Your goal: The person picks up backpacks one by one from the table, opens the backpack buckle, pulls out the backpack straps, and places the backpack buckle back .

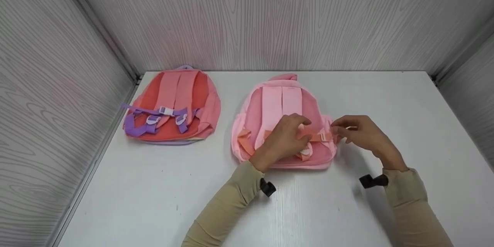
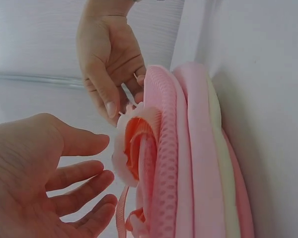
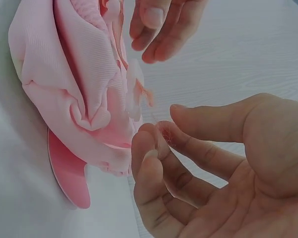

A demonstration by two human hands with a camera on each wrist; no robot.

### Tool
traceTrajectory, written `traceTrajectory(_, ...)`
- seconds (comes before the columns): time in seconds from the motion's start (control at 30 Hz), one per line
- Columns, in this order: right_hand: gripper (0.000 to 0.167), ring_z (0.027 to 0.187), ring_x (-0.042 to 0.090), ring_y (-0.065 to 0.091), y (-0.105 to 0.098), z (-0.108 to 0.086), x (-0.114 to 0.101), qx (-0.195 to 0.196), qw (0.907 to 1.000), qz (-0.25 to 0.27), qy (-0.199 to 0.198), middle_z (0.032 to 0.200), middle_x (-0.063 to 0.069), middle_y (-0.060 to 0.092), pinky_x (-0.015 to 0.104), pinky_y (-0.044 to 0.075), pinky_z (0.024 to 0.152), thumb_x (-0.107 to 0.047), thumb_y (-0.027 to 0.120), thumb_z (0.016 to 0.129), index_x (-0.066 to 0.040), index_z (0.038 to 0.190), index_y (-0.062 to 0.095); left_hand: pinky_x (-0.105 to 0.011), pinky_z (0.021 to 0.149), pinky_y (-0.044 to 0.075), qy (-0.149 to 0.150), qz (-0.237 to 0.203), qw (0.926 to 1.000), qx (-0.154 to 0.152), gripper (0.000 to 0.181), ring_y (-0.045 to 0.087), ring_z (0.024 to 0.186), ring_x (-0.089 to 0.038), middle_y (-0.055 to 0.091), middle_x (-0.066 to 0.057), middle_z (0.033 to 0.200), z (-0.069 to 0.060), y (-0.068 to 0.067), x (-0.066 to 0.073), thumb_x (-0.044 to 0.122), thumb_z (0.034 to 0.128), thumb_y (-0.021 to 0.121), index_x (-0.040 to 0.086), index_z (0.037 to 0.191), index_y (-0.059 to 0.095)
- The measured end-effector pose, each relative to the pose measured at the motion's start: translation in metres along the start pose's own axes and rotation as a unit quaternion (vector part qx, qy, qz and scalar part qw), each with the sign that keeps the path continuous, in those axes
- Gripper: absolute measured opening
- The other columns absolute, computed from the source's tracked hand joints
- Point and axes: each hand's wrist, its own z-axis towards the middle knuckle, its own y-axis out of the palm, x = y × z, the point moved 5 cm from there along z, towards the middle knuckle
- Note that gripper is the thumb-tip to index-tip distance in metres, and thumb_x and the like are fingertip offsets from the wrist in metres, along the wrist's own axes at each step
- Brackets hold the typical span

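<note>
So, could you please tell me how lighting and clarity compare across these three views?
Head: fairly even light, a soft shadow beside the right sleeve, pale sheen on the white table, pinkish tints on the back wall; left wrist: hazy, with soft shadow along the pink backpack; right wrist: muted, the orange strap end indistinct.

Pink backpack [image 1: 291, 100]: lower middle hidden behind left hand [image 1: 283, 135].
Sleeves [image 1: 225, 206]: cut off below backpack.
Right hand [image 1: 361, 133], beside backpack: grip unclear.
</note>
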Motion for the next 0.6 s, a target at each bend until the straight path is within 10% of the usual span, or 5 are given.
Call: traceTrajectory(0.6, 0.035, 0.099, 0.027, 0.073, 0.001, -0.017, 0.002, 0.010, 0.9999, 0.001, -0.011, 0.122, 0.017, 0.072, 0.030, 0.060, 0.079, -0.027, 0.067, 0.107, -0.001, 0.131, 0.069, -0.051, 0.114, 0.049, -0.016, -0.026, 0.9962, 0.081, 0.042, 0.060, 0.131, -0.035, 0.067, -0.013, 0.138, -0.056, -0.085, -0.052, 0.021, 0.1013, 0.074, 0.005, 0.139, 0.064)
